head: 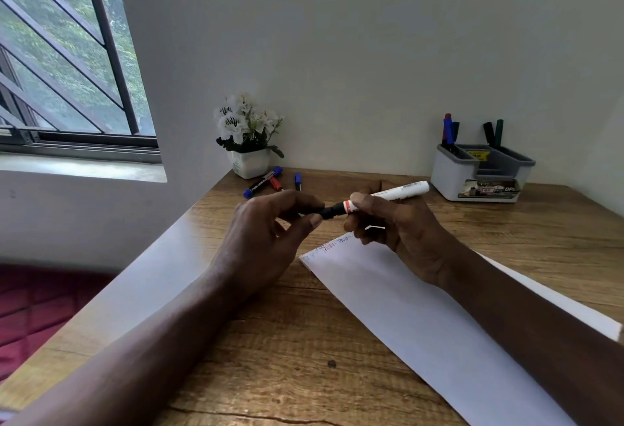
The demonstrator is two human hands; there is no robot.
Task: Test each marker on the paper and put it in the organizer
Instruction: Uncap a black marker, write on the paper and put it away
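Both hands are raised a little above the wooden surface [304, 341] and meet over the far end of a long white sheet of paper [422, 317]. The right hand [398, 223] grips the white barrel of a marker with an orange band [388, 193], and the barrel points away to the right, toward the organizer. The left hand [270, 223] pinches the black end of this same marker between thumb and fingers; whether this black part is a cap or the neck of the marker I cannot tell. On the far end of the paper there is some small handwriting in red and dark ink [332, 246], partly hidden by the right hand. The white and grey plastic organizer [479, 172] stands at the far right near the wall, and several markers stand upright in its two back compartments, blue and red on the left side, dark and green on the right side. At the far left corner, beside a small white pot with white artificial flowers [248, 141], more markers with blue and red caps [266, 182] lie on the surface.
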